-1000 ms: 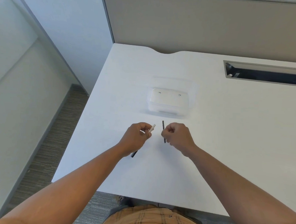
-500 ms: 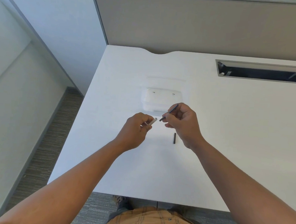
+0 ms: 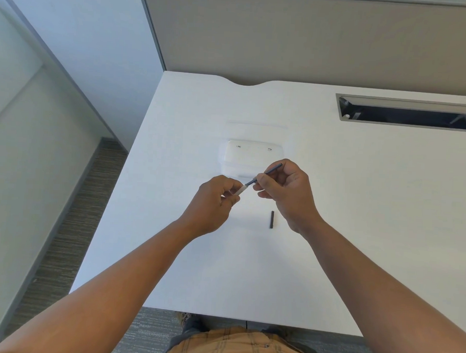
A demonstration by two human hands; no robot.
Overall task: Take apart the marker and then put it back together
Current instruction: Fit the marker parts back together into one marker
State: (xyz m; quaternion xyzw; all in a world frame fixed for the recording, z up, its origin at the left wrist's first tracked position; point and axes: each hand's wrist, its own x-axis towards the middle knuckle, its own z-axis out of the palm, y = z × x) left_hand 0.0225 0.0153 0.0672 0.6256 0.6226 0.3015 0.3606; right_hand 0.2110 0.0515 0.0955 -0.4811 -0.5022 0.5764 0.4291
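— Two hands are at work above the white desk (image 3: pixel 332 208), both curled shut. Starting at the left: the left hand (image 3: pixel 215 202) pinches the pale marker barrel (image 3: pixel 240 190) between thumb and fingertips, its open end angled up toward the other hand.

— And the right?

— The right hand (image 3: pixel 285 192) pinches a thin dark ink rod (image 3: pixel 264 174), whose lower end sits right at the barrel's mouth while the upper end pokes out above the knuckles. I judge this to be the reassembly half: feeding the rod back into the barrel.

— How should that go?

— Keep rod and barrel on one line, hold the barrel steady, and slide the rod in with short pushes, shifting the pinch back along it as it goes. A rod that slim will likely bend or jam if pushed at an angle.

— What else is about?

— One short black piece (image 3: pixel 272 219) lies flat on the desk just below the right hand, touching neither hand. I take it for a cap or end plug, but cannot tell which. Beyond both hands sits one clear plastic container (image 3: pixel 251 157); whether it holds anything I cannot tell.

— So the count?

— One barrel, one rod, one loose black piece, one container. Far off to the right, past the right hand, one open cable slot (image 3: pixel 408 115) is set into the desk.
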